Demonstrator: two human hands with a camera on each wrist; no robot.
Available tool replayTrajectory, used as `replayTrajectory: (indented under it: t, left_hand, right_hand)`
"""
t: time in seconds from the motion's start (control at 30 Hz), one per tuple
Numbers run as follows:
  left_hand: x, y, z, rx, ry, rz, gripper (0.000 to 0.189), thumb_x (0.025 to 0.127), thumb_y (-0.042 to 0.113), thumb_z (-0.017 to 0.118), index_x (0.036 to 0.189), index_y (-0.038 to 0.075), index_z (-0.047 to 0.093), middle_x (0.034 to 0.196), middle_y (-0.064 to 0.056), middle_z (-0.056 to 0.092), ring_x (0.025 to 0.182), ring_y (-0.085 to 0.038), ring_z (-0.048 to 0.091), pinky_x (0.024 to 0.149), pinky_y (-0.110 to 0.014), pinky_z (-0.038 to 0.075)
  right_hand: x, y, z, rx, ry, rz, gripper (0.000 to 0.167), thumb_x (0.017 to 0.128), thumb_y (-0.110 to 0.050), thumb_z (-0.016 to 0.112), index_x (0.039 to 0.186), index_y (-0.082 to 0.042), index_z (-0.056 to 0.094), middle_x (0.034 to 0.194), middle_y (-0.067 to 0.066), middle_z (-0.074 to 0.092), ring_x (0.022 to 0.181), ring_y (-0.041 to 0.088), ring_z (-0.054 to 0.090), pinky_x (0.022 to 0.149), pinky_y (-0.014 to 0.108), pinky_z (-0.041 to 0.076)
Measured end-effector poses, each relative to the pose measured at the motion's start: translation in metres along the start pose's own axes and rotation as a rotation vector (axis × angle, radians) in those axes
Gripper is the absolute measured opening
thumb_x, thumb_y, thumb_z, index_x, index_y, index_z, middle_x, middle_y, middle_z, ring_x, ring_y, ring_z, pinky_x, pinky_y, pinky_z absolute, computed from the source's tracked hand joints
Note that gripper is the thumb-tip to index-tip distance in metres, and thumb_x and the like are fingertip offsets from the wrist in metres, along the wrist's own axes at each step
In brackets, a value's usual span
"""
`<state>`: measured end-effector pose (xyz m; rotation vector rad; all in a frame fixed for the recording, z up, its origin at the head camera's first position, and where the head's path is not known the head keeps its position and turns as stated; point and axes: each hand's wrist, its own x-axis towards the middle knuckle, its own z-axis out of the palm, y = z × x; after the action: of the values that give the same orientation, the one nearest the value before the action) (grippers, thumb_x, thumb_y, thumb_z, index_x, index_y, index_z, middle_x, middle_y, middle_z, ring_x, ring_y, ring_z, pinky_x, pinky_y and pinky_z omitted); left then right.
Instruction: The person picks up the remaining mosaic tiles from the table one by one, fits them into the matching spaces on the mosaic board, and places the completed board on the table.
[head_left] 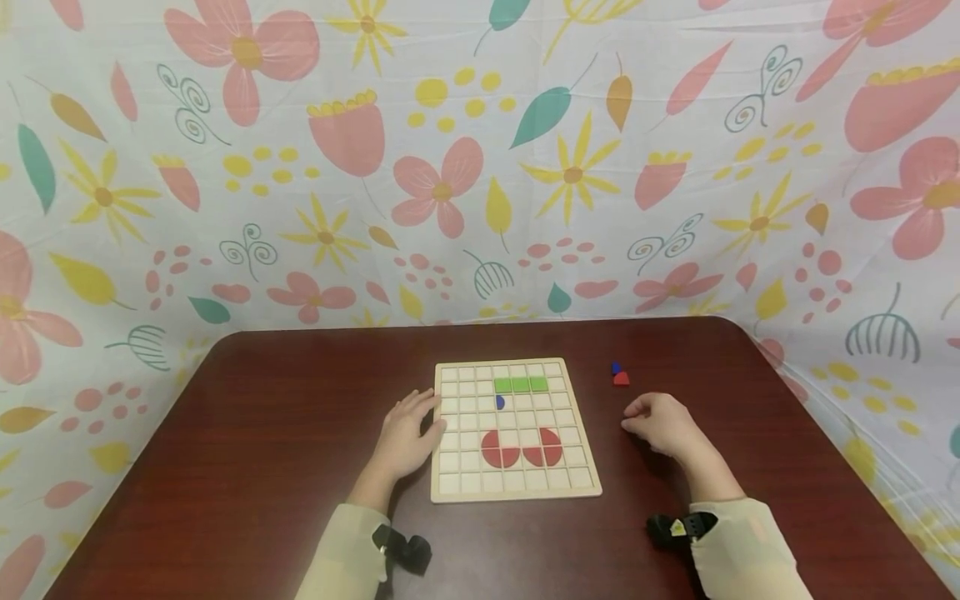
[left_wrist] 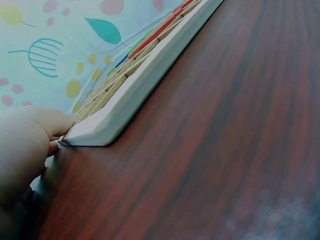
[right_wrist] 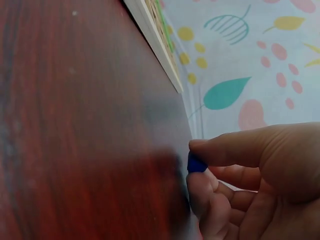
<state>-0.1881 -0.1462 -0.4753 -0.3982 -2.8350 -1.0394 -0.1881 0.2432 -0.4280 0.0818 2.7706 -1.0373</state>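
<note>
A pale wooden grid board (head_left: 468, 492) lies on the dark table. My left hand (head_left: 405, 437) rests along its left edge, fingers fairly straight and the thumb over the rim. On the board are a row of green squares (head_left: 521, 384), a small blue half-round piece (head_left: 500, 402) and two red three-quarter circles (head_left: 510, 457) (head_left: 553, 455). My right hand (head_left: 663, 425) is right of the board, above the table. Between its thumb and fingertips it pinches a small blue piece (right_wrist: 196, 163), partly hidden by the fingers.
Beyond the right hand, a small blue piece (head_left: 617, 367) and a red piece (head_left: 621, 379) lie close together on the table (head_left: 300, 417). A flower-patterned cloth (head_left: 480, 167) hangs behind the table's far edge.
</note>
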Motion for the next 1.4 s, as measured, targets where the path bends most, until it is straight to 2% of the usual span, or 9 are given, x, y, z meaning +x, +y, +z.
replayTrajectory:
  t: [0.27, 0.6, 0.93, 1.4]
  left_hand:
    - [-0.001, -0.003, -0.001, 0.016, 0.008, 0.002, 0.044, 0.093, 0.028, 0.057, 0.132, 0.009, 0.055, 0.143, -0.011, 0.047, 0.138, -0.035, 0.034, 0.112, -0.059, 0.022]
    - [-0.001, -0.001, -0.005, 0.015, 0.011, 0.002, 0.044, 0.093, 0.027, 0.057, 0.132, 0.008, 0.055, 0.143, -0.012, 0.047, 0.138, -0.035, 0.035, 0.112, -0.060, 0.022]
    - [0.000, 0.001, -0.004, 0.019, 0.004, -0.006, 0.044, 0.093, 0.028, 0.056, 0.133, 0.009, 0.054, 0.144, -0.011, 0.046, 0.139, -0.034, 0.033, 0.112, -0.059, 0.022]
    - [0.001, 0.000, -0.001, 0.013, 0.004, 0.001, 0.044, 0.093, 0.028, 0.056, 0.133, 0.009, 0.054, 0.143, -0.011, 0.047, 0.139, -0.034, 0.034, 0.112, -0.059, 0.022]
  right_hand:
    - [0.002, -0.001, 0.006, 0.057, 0.005, -0.050, 0.023, 0.089, -0.013, 0.063, 0.104, 0.004, 0.064, 0.080, 0.010, 0.067, 0.067, 0.017, 0.059, 0.053, 0.031, 0.051]
    - [0.007, -0.003, 0.010, 0.157, 0.021, -0.100, 0.027, 0.091, -0.014, 0.061, 0.111, 0.005, 0.062, 0.088, 0.015, 0.067, 0.076, 0.018, 0.063, 0.061, 0.032, 0.056]
    - [0.012, -0.005, 0.010, 0.236, 0.041, -0.116, 0.029, 0.092, -0.015, 0.059, 0.115, 0.005, 0.061, 0.099, 0.020, 0.067, 0.079, 0.017, 0.066, 0.066, 0.031, 0.057]
    - [0.018, -0.011, 0.017, 0.308, 0.025, -0.143, 0.032, 0.092, -0.012, 0.059, 0.116, 0.009, 0.059, 0.100, 0.025, 0.066, 0.081, 0.020, 0.067, 0.066, 0.032, 0.058]
